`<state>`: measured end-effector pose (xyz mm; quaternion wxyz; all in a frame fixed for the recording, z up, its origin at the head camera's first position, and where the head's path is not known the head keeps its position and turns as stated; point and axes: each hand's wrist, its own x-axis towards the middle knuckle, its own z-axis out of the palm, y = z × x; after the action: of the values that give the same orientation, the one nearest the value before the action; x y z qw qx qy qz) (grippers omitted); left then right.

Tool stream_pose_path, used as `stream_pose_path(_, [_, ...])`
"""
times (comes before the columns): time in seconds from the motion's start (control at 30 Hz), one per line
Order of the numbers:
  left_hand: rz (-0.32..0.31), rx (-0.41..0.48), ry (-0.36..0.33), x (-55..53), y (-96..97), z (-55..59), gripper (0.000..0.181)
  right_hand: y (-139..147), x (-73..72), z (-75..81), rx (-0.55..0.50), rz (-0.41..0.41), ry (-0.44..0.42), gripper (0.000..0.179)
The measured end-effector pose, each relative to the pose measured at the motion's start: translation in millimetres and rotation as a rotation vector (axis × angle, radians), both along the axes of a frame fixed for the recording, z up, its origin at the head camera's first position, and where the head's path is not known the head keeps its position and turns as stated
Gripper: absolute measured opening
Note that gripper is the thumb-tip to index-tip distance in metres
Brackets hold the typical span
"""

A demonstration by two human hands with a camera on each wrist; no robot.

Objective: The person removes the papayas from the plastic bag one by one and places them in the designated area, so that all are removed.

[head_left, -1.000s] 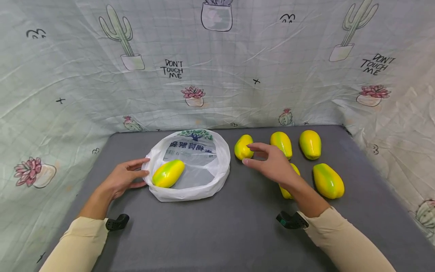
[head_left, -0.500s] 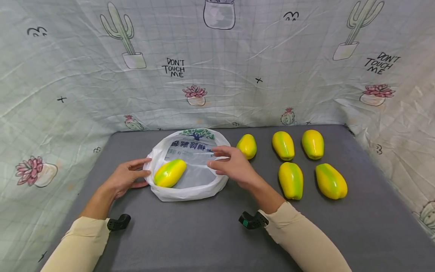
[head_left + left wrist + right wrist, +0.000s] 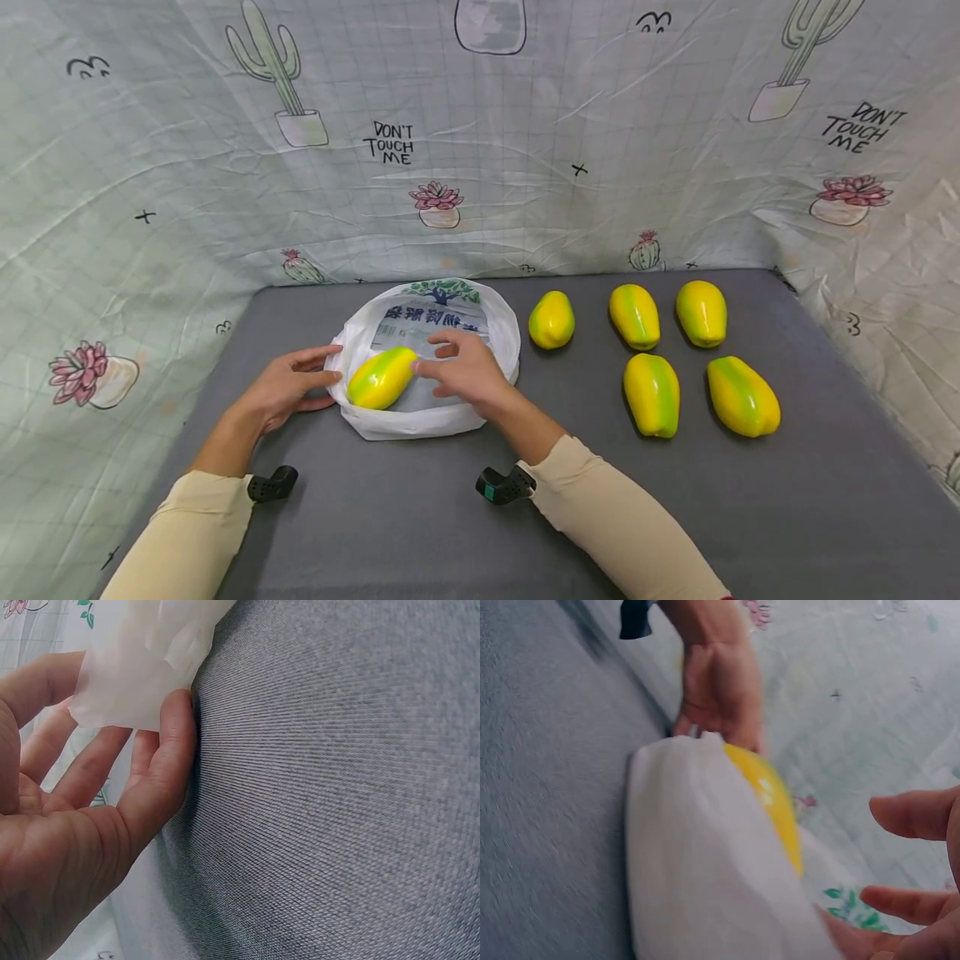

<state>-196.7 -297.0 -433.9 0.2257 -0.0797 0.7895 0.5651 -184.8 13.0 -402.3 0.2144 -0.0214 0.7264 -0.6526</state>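
A white plastic bag (image 3: 420,425), its mouth spread wide, stands on the grey table with one yellow-green papaya (image 3: 380,379) lying inside. My left hand (image 3: 281,389) touches the bag's left side with loosely spread fingers. The left wrist view shows those fingertips against the white plastic (image 3: 150,667). Over the bag's right part is my right hand (image 3: 465,371), fingers apart and holding nothing, its thumb close to the papaya's right end. In the right wrist view the fingers (image 3: 911,904) are spread beside the bag, and the papaya (image 3: 769,795) shows above the rim.
Several more papayas lie right of the bag: one nearest it (image 3: 552,320), two at the back (image 3: 634,317), and two closer to me (image 3: 652,396). A cloth (image 3: 510,167) printed with cacti hangs behind the grey table (image 3: 375,525).
My right hand has moved left, from beside the nearest loose papaya to over the bag's mouth. The left hand stays at the bag. The head view has shifted slightly.
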Motion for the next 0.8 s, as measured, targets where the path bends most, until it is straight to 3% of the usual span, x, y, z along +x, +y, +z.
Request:
stream_pose_path(0.27, [0.009,0.012,-0.006,0.4,-0.7,-0.2,0.075,-29.9,-4.2,-16.1,0.033,-0.070,-0.033,0.064])
stream_pose_path(0.43, [0.013,0.028,-0.003,1.2,-0.1,-0.7,0.075,-46.0,-4.9,-18.1,0.038,-0.107,-0.045,0.066])
stream_pose_path(0.6, [0.018,0.028,-0.002,2.0,0.4,-0.8,0.075,-62.3,-3.2,-20.0,0.080,-0.123,0.010,0.066])
stream_pose_path(0.8, [0.017,0.007,0.002,2.4,1.1,-0.1,0.074,-81.5,-0.2,-24.4,0.250,-0.108,0.129,0.074])
